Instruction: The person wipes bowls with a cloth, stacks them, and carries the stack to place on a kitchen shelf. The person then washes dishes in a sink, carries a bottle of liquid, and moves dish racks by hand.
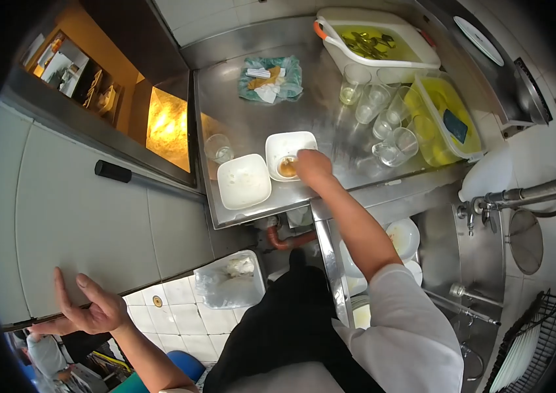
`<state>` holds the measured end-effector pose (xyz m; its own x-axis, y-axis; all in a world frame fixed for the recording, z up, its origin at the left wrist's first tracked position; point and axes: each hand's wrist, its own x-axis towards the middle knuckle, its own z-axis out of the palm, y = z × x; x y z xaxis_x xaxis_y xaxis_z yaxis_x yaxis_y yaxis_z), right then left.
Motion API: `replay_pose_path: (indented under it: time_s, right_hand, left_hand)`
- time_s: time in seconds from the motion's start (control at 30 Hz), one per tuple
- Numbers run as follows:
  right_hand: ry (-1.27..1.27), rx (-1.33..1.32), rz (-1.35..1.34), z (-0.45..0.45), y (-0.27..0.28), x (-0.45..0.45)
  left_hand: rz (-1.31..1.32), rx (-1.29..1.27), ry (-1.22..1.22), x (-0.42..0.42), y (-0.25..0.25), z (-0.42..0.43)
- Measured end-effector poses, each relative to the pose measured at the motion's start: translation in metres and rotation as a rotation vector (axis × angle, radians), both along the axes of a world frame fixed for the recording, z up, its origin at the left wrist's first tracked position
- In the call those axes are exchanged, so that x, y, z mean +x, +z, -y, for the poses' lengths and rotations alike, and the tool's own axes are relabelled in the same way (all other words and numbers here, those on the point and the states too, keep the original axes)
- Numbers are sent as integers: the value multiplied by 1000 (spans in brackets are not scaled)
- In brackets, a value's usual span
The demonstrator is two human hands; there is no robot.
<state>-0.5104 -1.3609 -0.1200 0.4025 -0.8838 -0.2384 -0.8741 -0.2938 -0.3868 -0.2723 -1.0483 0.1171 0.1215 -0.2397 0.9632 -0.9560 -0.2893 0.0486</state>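
Observation:
My right hand (314, 169) reaches over the steel counter, its fingers closed at the rim of a small sauce dish (287, 166) with something brown in it. That dish sits inside a white square bowl (291, 141); the fingertips are partly hidden. Touching it on the left is a second white square bowl (245, 182) with a few remnants inside. A drinking glass (219, 149) is just behind that one. Off to the lower left, my left hand (88, 308) is open, fingers spread and holding nothing, near the edge of a tiled surface.
Several glasses (374, 103) stand or lie at the right, beside a tub of cutlery in yellowish liquid (379, 46) and a smaller container (451, 118). Crumpled waste (270, 80) lies at the back. A lined bin (230, 281) is below; plates (402, 238) fill the sink area.

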Motion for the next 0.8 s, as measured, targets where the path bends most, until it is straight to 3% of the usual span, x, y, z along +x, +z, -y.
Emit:
replay_pose_path:
  time_s: [0.17,0.3,0.53,0.63,0.73,0.8]
  right_hand:
    - [-149,147,-44,8,-9,18]
    - [-198,186,2,4,-10,19]
    - [-439,213,187,-5,-19,26]
    - [-419,226,275,-9,-13,18]
    - [105,-107,-69,9,-64,0]
    - [-597,343,1003,-27,-87,-30]
  left_hand:
    - [129,57,82,-11,12,3]
    - [181,10,-13,-10,15,8]
    - [265,59,47,1,16,-4]
    - [303,44,45,5,16,-4]
    - [326,23,65,10,15,-5]
    - [340,9,77,17,12,-5]
